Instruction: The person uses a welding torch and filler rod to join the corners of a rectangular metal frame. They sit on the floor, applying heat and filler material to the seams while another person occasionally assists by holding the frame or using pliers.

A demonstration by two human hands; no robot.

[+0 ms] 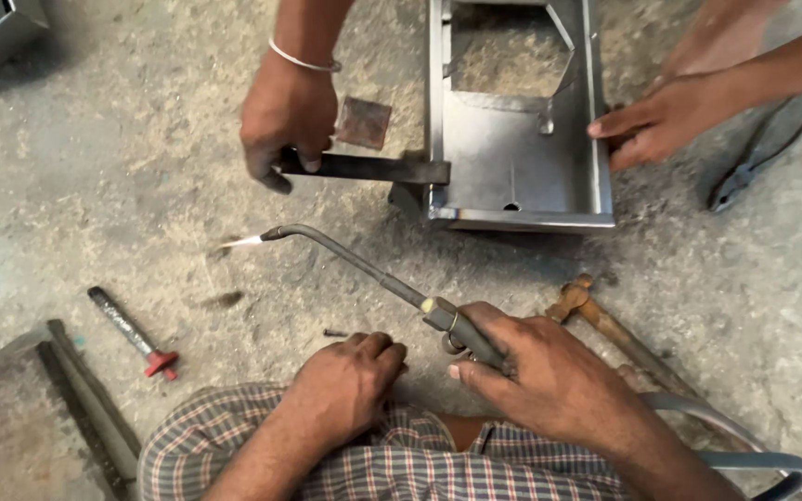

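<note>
Rough grey concrete floor here, dusty and scuffed. Upper centre sits an open sheet-metal box, a small rusty square plate just left of it. Pliers lie at the right edge. Lower left, a file with a red collar and a flat metal slab. A tiny screw lies near centre.

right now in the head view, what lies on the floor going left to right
metal bar → red-tipped file → torch flame → small rusty plate → open metal box frame → pliers
</note>
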